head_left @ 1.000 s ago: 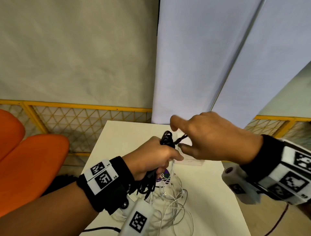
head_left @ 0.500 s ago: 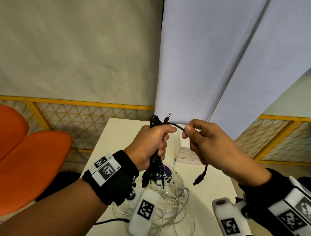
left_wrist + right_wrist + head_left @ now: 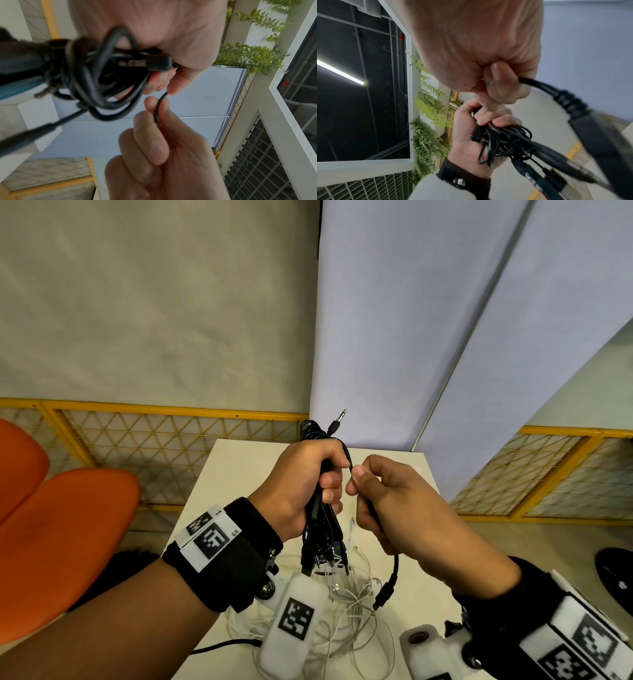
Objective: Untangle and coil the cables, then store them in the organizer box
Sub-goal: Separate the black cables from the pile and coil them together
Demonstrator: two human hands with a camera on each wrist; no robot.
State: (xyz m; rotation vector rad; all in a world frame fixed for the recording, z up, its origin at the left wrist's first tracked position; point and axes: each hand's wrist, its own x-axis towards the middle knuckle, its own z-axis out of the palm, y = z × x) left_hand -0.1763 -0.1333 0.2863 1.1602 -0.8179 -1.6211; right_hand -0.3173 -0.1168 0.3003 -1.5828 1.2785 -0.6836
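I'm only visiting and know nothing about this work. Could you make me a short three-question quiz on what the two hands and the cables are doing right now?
1. True or false: the left hand grips the bundle of black cables.
2. What does the right hand pinch? A) a white cable B) a loose black strand C) nothing
3. Fill in: the white cables lie tangled on the ____.

Key
1. True; its fingers curl round the bundle.
2. B; the strand's connector hangs below that hand.
3. table.
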